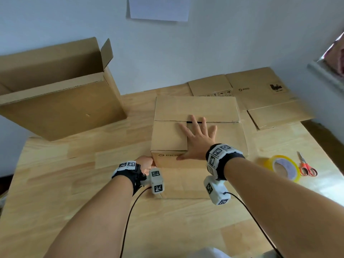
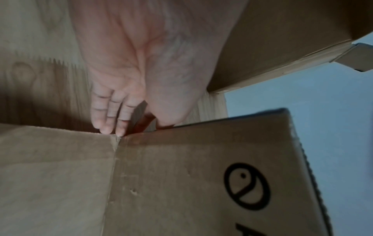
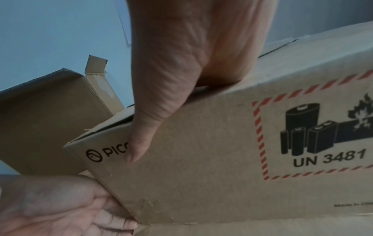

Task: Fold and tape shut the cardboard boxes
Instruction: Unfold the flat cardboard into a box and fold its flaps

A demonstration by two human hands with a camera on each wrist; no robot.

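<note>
The head view looks forward and down over both forearms at the tabletop (image 1: 74, 183), taking in both hands and the wall beyond them. The left wrist view sits low and very close, facing along the left hand (image 2: 141, 63) at the box (image 2: 181, 175) corner. The right wrist view looks along the right hand (image 3: 181, 63) at the same box's printed near side, also catching the left hand.

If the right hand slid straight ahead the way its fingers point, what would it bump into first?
Probably the far flap of the small box: the right hand lies flat on top, its fingers reaching the seam. Whether that edge would catch them is unclear.
</note>
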